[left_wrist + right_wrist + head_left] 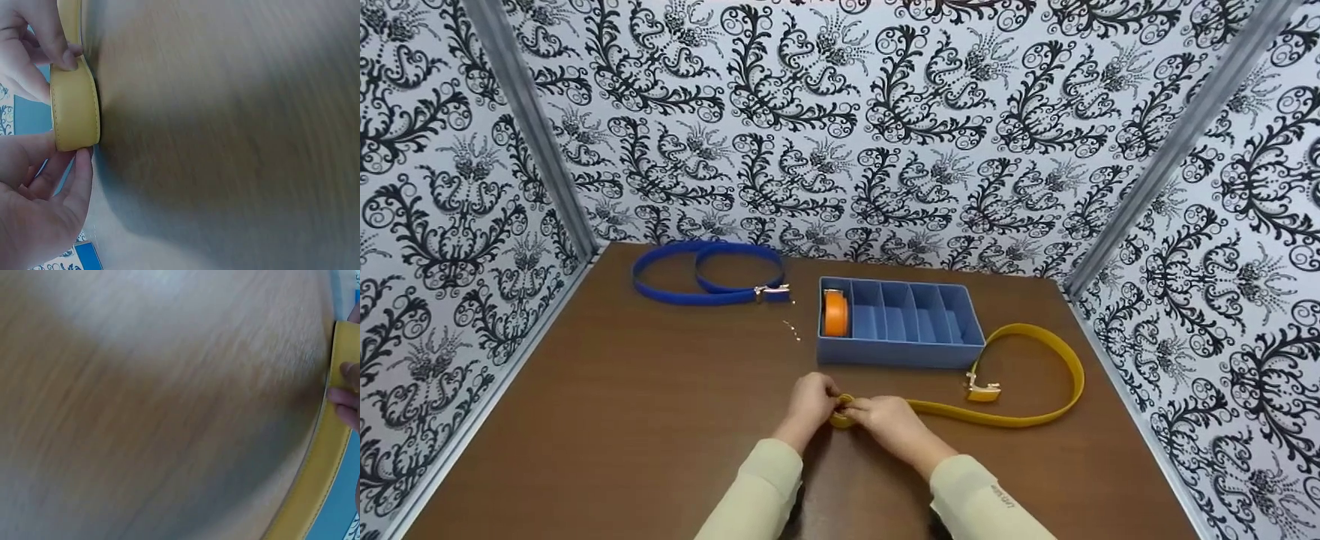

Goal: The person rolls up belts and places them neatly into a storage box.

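A yellow belt (1035, 420) lies on the brown table, its free end wound into a small coil (76, 109) between the two hands. My left hand (811, 405) pinches one side of this coil with thumb and fingers. From the other side my right hand (891, 424) grips the coil where the strap runs off to the right. Both hands stay low over the table in front of the box. The belt's metal buckle (982, 388) rests near the box's right corner, inside the strap's wide curve. In the right wrist view, fingertips (342, 396) press the yellow strap (320, 461).
Behind the hands stands a blue-grey box (900, 355) with several compartments. An orange rolled belt (835, 313) fills its leftmost one. A blue belt (697, 298) lies looped at the back left, with small shiny bits (793, 328) nearby. Patterned walls (840, 150) enclose the table (645, 420).
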Demonstrator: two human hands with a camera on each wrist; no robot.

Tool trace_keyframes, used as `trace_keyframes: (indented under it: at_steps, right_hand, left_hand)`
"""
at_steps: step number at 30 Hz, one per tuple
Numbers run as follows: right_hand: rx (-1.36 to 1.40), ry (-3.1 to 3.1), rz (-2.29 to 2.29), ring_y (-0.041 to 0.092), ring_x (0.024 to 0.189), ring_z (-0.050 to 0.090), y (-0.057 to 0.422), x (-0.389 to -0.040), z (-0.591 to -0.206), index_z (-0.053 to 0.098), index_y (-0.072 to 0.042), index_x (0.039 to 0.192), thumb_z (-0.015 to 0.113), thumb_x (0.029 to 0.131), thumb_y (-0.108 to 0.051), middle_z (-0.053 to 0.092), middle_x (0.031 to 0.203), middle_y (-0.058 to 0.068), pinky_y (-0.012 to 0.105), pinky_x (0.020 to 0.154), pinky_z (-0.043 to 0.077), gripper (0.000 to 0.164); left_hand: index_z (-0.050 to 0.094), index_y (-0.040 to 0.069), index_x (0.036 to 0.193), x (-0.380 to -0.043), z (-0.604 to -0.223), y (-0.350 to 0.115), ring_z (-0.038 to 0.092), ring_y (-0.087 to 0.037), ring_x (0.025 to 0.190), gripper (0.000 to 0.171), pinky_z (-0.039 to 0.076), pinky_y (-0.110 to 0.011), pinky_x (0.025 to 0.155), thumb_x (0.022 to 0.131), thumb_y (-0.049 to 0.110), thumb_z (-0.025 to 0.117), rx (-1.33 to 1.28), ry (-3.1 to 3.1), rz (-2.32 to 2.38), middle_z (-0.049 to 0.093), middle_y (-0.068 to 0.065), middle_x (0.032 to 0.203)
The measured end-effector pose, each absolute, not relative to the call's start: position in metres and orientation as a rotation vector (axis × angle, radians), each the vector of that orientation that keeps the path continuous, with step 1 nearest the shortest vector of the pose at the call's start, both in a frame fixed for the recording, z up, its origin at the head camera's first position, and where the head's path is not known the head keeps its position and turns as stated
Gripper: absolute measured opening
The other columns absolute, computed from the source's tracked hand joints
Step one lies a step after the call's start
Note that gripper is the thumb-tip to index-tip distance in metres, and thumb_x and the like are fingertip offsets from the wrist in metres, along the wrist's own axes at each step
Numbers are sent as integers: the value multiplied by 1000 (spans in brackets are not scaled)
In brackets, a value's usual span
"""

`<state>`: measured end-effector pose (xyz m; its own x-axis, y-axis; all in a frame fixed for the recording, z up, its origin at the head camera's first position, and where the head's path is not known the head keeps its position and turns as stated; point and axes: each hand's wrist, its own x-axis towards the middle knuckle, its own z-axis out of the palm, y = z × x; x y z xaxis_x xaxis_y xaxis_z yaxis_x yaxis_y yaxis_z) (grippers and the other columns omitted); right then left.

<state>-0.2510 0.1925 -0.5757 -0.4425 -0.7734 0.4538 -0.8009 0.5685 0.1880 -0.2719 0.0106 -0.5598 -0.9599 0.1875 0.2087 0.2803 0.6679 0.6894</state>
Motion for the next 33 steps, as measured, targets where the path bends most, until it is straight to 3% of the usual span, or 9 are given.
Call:
trace_keyframes:
  at_steps: [3,8,15,21,26,33]
  right_hand:
    - [1227,-2359,114,12,82,63,188,-250,-576,75,-13,102,67,84,-2,70,100,-2,24,71,51,22]
    - [1131,-2442,46,15,80,60,172,-247,-576,73,-10,97,67,85,-1,68,94,0,25,70,51,17]
    - [969,-2474,-25,18,74,59,145,-239,-581,68,-8,89,68,82,-1,63,83,3,29,66,51,10]
    - [868,-2439,-35,17,60,55,128,-236,-578,63,-10,75,71,76,-3,54,69,1,29,52,48,10]
    - [922,-2523,32,17,64,59,132,-240,-570,67,-10,81,70,80,-4,60,73,1,29,55,49,8]
    - [1087,-2571,186,18,73,63,148,-250,-562,72,-11,95,74,86,-15,64,93,0,30,64,52,11]
  left_hand:
    - [77,4,75,-274,-559,11,67,-26,76,5,54,-35,69,74,-1,79,-376,-2761,-1179,71,-6,76]
    - [78,4,77,-276,-560,9,68,-26,77,7,54,-36,70,73,-1,76,-362,-2735,-1168,72,-6,78]
    - [70,-8,98,-269,-559,6,66,-33,88,29,54,-38,75,70,-6,72,-48,-2698,-1481,71,-17,92]
    - [73,-5,87,-270,-551,-3,65,-30,79,18,54,-35,68,69,-6,70,56,-2736,-1480,71,-14,86]
    - [75,-2,79,-269,-556,-1,66,-30,76,13,54,-36,68,70,-9,68,-47,-2716,-1368,71,-12,79]
    - [75,0,78,-269,-556,-2,67,-29,78,14,54,-36,70,71,-10,67,-229,-2721,-1286,71,-10,78]
